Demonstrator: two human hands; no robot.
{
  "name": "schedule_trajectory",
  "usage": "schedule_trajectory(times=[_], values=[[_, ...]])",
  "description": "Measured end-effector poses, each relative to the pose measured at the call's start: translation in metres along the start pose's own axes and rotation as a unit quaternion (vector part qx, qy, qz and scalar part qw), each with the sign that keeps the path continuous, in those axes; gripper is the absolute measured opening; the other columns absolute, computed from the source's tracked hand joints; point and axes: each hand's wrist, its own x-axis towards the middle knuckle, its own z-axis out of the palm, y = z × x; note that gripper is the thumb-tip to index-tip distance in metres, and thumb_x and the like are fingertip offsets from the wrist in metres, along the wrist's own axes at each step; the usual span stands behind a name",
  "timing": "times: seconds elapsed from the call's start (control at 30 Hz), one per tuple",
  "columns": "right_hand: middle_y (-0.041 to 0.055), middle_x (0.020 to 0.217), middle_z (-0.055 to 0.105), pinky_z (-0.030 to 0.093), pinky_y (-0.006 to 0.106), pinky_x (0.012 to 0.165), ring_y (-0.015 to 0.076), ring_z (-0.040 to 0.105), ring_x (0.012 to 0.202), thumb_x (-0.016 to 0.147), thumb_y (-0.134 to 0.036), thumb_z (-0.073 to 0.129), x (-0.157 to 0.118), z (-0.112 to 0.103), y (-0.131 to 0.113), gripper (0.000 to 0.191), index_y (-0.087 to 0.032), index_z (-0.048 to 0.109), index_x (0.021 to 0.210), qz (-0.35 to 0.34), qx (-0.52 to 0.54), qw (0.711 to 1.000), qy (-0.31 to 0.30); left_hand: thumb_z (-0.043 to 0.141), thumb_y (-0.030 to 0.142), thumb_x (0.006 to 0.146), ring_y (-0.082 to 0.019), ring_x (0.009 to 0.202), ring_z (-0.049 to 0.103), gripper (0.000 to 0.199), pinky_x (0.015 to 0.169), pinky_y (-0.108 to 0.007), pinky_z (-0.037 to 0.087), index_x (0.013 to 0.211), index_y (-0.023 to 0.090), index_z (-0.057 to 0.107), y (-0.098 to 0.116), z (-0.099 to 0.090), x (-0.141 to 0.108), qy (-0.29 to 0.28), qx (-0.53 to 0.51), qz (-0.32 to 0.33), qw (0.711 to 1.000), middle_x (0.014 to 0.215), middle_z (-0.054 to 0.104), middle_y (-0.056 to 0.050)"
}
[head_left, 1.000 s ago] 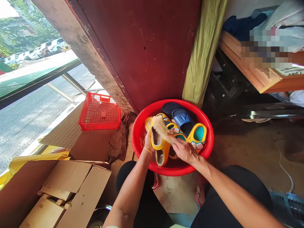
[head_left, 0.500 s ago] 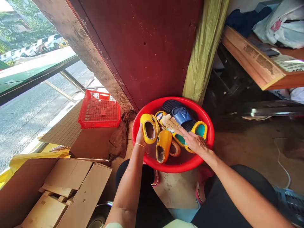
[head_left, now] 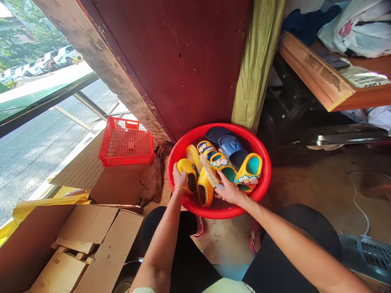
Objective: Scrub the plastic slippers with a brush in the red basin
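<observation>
A red basin holds water and several shoes. My left hand grips a yellow clog at the basin's left side, its dark opening facing right. In my right hand is a scrubbing brush, its pale bristles slanting up and left over a second yellow clog. Behind them lie yellow and teal slippers with cartoon figures and a pair of dark blue slides. Part of the left clog is hidden by my fingers.
Left of the basin are a red plastic crate, a brown cloth and an open cardboard box. A dark red door stands behind the basin. At the upper right is a wooden table edge.
My right hand and the brush have moved left and down, away from the teal slippers. The clog in my left hand has turned and sits lower. The view has shifted slightly.
</observation>
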Motion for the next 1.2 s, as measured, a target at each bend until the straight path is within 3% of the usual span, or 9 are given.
schedule_trajectory(times=[0.07,0.13,0.23,0.3,0.47,0.63,0.8,1.0,1.2], values=[[0.0171,0.148,0.054,0.052,0.04,0.1,0.0287,0.065,0.119,0.084,-0.026,0.06,0.004,0.008,-0.005,0.085,-0.015,0.023,0.16,-0.023,0.014,1.0,0.001,0.068,0.019,0.074,-0.029,0.15,0.03,0.064,0.124,-0.041,0.021,0.137,0.02,0.053,0.0,0.005,-0.003,0.033,0.197,0.035,0.979,0.151,0.048,-0.013],[0.0183,0.149,0.052,0.046,0.043,0.107,0.0307,0.057,0.13,0.081,-0.024,0.062,0.009,0.015,-0.01,0.086,-0.013,0.027,0.159,-0.04,0.029,0.999,-0.005,0.065,0.025,0.08,-0.032,0.153,0.022,0.068,0.125,-0.047,0.019,0.144,0.016,0.048,-0.001,0.012,-0.007,0.023,0.372,0.046,0.927,0.16,0.035,-0.017],[0.0153,0.135,0.065,0.052,0.039,0.098,0.0274,0.067,0.112,0.083,-0.025,0.06,0.016,0.019,-0.015,0.083,-0.016,0.028,0.159,-0.028,0.068,0.996,-0.044,0.061,0.027,0.084,-0.037,0.154,0.015,0.071,0.12,-0.058,0.026,0.15,0.014,0.04,0.0,0.022,-0.013,-0.006,0.525,0.041,0.85,0.166,0.019,-0.02],[0.0112,0.123,0.071,0.055,0.036,0.09,0.0244,0.072,0.098,0.086,-0.025,0.058,0.02,0.018,-0.015,0.077,-0.02,0.031,0.158,-0.019,0.072,0.996,-0.057,0.058,0.024,0.087,-0.038,0.154,0.017,0.062,0.117,-0.061,0.029,0.147,0.016,0.045,0.002,0.024,-0.014,-0.015,0.565,0.059,0.823,0.166,0.022,-0.019],[0.0156,0.139,0.062,0.051,0.035,0.095,0.0263,0.065,0.116,0.089,-0.022,0.056,0.028,0.007,-0.001,0.07,-0.018,0.034,0.155,-0.019,-0.042,0.997,0.06,0.05,0.038,0.097,-0.03,0.15,0.03,0.047,0.121,-0.051,0.026,0.14,0.021,0.054,0.007,0.024,-0.018,-0.07,0.525,0.203,0.824,0.155,0.046,-0.013],[0.0149,0.118,0.073,0.053,0.033,0.079,0.0279,0.072,0.099,0.089,-0.039,0.063,0.023,0.01,0.009,0.089,-0.016,0.014,0.161,0.039,-0.114,0.992,0.031,0.066,0.051,0.085,-0.033,0.143,0.041,0.07,0.121,-0.066,0.008,0.147,0.026,0.044,0.009,0.033,-0.032,-0.19,0.56,0.198,0.782,0.148,0.054,-0.013],[0.0172,0.125,0.07,0.052,0.033,0.08,0.0265,0.072,0.102,0.089,-0.028,0.062,0.022,0.026,0.007,0.092,-0.017,0.006,0.162,0.031,-0.177,0.984,0.012,0.062,0.048,0.088,-0.033,0.142,0.043,0.071,0.121,-0.067,0.008,0.152,0.027,0.039,0.009,0.042,-0.036,-0.177,0.588,0.17,0.771,0.152,0.049,-0.015],[0.0173,0.101,0.077,0.054,0.041,0.075,0.0325,0.074,0.088,0.092,-0.038,0.057,0.027,0.026,0.01,0.089,-0.01,0.01,0.161,0.062,-0.182,0.981,-0.016,0.05,0.029,0.095,-0.028,0.145,0.04,0.051,0.121,-0.057,0.024,0.146,0.031,0.05,0.002,0.04,-0.029,-0.144,0.6,0.184,0.766,0.159,0.039,-0.014],[0.0134,0.116,0.074,0.056,0.043,0.08,0.0303,0.073,0.092,0.089,-0.043,0.058,0.024,0.015,0.014,0.083,-0.023,0.02,0.16,0.022,-0.086,0.993,0.079,0.056,0.026,0.09,-0.027,0.142,0.044,0.046,0.121,-0.049,0.028,0.137,0.024,0.059,-0.008,0.04,-0.02,-0.151,0.611,0.177,0.757,0.15,0.05,-0.015]])
